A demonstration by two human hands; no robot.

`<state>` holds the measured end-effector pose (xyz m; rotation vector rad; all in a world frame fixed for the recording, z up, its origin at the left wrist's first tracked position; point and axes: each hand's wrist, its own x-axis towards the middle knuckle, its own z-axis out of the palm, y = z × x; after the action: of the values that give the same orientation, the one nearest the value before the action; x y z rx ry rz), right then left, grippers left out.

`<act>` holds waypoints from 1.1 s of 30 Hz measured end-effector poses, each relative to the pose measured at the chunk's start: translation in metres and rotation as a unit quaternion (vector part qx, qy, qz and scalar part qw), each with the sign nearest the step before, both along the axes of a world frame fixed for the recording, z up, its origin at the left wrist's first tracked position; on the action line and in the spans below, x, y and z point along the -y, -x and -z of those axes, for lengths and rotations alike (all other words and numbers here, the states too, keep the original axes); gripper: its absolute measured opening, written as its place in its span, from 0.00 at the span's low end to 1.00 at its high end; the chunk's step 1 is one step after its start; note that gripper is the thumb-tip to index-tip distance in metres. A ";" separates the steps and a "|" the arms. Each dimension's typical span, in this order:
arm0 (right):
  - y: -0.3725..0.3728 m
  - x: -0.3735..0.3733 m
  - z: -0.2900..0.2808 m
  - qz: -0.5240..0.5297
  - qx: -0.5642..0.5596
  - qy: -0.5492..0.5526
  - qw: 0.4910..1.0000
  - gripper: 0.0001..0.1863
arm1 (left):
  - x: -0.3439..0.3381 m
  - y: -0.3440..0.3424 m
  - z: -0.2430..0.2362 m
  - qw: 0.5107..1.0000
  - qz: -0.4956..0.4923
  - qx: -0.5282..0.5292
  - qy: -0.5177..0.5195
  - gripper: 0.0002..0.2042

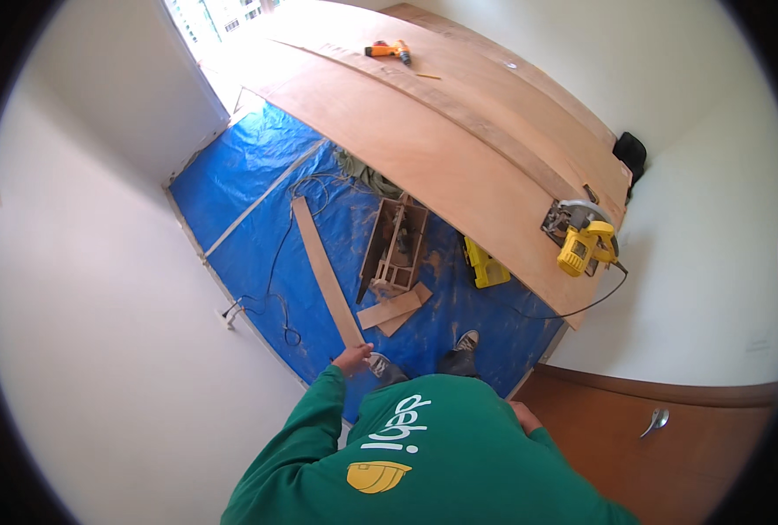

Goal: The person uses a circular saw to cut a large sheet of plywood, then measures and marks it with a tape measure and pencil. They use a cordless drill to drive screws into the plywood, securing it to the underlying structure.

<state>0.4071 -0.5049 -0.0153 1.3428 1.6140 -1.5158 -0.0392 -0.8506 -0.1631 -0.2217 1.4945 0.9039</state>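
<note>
My left hand (353, 358) is closed on the near end of a long, narrow wooden board (326, 271), which stretches away from me above the blue tarp. Beside my waist on the right, my right hand (524, 416) shows only in part; its fingers are hidden behind my green shirt. To the right of the board are two short wood offcuts (393, 310), one crossed over the other. Just beyond them sits an open wooden toolbox (397, 241) with tools inside that I cannot make out.
A large plywood sheet (362, 105) spans the far right side, bearing a yellow circular saw (588, 248), an orange drill (390, 52) and a pencil (429, 76). A yellow-green case (487, 264) lies below its edge. Cables (277, 254) cross the blue tarp (262, 157) near the left wall.
</note>
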 end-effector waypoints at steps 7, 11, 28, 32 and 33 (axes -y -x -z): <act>-0.039 -0.016 0.036 0.104 0.012 0.032 0.994 0.32 | -0.013 0.034 -0.006 0.996 0.018 -0.080 0.018 0.29; -0.049 -0.053 0.045 -0.079 -0.038 -0.099 0.991 0.26 | -0.003 -0.001 0.005 0.994 0.071 -0.004 0.086 0.29; 0.008 -0.203 0.099 0.031 0.048 0.142 0.988 0.29 | -0.078 0.065 -0.113 0.884 -0.425 -0.191 0.044 0.25; 0.089 -0.222 0.085 0.082 0.029 0.173 0.981 0.28 | -0.094 0.169 -0.130 0.856 -0.404 -0.310 0.087 0.27; 0.111 -0.226 0.091 0.107 0.023 0.186 0.976 0.28 | -0.104 0.201 -0.137 0.854 -0.378 -0.344 0.100 0.27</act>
<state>0.2956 -0.2792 -0.1063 1.3544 1.1104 -1.7930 -0.2401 -0.7462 -0.0263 -0.7366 2.2327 1.5616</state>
